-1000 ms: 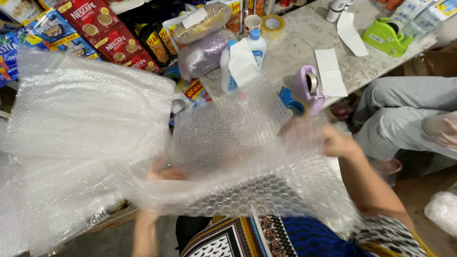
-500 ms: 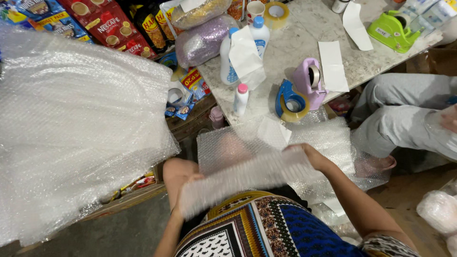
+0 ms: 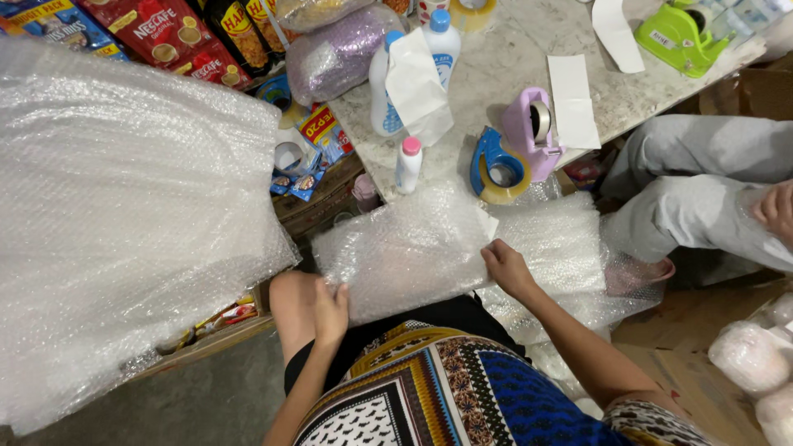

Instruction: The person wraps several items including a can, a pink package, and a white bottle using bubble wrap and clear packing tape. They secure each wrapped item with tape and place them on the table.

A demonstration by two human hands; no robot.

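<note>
Seated low beside a pale marble-topped table (image 3: 529, 49), with a patterned garment across the lap and bare grey floor (image 3: 206, 396) below at the left.

Folded piece of bubble wrap (image 3: 413, 248) laid across the lap, just off the near edge of the table. Left hand (image 3: 330, 310) pressed on its near left corner, fingers curled over the edge, pinching the sheet. Right hand (image 3: 505, 268) flat on its right edge, fingers closed down on the wrap. More bubble wrap (image 3: 562, 248) spread underneath and to the right.

Large roll of bubble wrap (image 3: 124, 223) filling the left side, well clear of the table.

On the table's near edge: small white bottle with pink cap (image 3: 408, 165), blue tape dispenser (image 3: 496, 165) with a tan roll, pink tape dispenser (image 3: 533, 128) just beside it. Further in: white bottle with blue cap (image 3: 438, 37), crumpled white paper (image 3: 417, 83), two white paper slips (image 3: 574, 99). Green tape dispenser (image 3: 681, 33) at the far right corner. Glittery purple pouch (image 3: 330, 54) at the far left corner.

Red and blue food packets (image 3: 165, 33) stacked beyond the table's left edge, on low wooden shelving.

Another person's grey-trousered legs (image 3: 702, 190) at the right, a hand (image 3: 776, 211) resting on the knee. Wrapped white bundles (image 3: 752, 355) at the lower right, on brown cardboard.
</note>
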